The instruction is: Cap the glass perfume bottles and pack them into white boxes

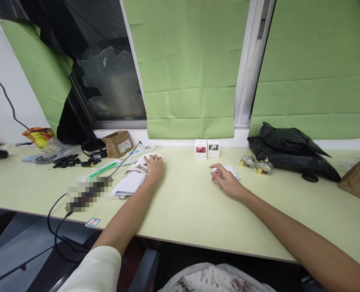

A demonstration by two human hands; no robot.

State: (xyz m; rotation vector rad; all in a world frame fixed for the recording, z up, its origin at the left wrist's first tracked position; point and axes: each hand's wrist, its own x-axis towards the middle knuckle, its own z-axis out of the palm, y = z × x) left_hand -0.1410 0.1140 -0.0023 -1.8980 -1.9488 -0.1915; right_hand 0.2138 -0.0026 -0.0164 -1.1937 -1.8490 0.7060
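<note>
Head camera: left hand [154,166] lies flat, fingers spread, on a loose stack of flattened white cartons [131,178]; right hand [227,178] pinches a white card [232,170] against the tabletop [182,202]. Any careless sweep could scatter the stack toward the black cable [56,207].

pale green table [182,202], seemingly white cards [128,184]

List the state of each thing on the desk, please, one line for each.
Left hand: flat on the stack of flat white cartons.
Right hand: resting on a small white carton.
Two small printed boxes: upright, closed, side by side.
Brown cardboard box: flaps open.
Two glass bottles: lying on their sides.
Black plastic bag: crumpled.
</note>
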